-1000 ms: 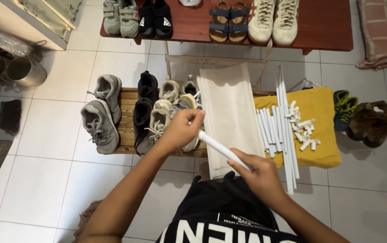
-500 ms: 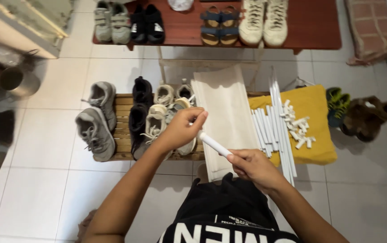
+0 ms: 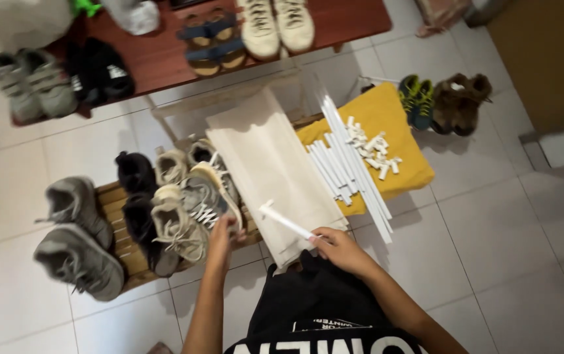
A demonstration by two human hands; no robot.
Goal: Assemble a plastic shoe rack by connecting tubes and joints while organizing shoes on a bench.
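The right hand (image 3: 338,249) is clamped on one end of a white tube (image 3: 286,221) over the beige cloth (image 3: 269,164); the left hand (image 3: 224,231), loosely apart, holds nothing. Most tubes (image 3: 347,160) and small connectors (image 3: 370,145) lie unjoined on the yellow cloth (image 3: 406,170), so assembly looks barely begun

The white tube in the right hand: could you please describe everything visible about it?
The white tube is a short, slim, straight piece, plastic by its look, with a small fitting on its far end. It lies tilted, far end pointing up-left, above the beige sheet. The right hand pinches its near end; the left hand is off it, by the shoes.
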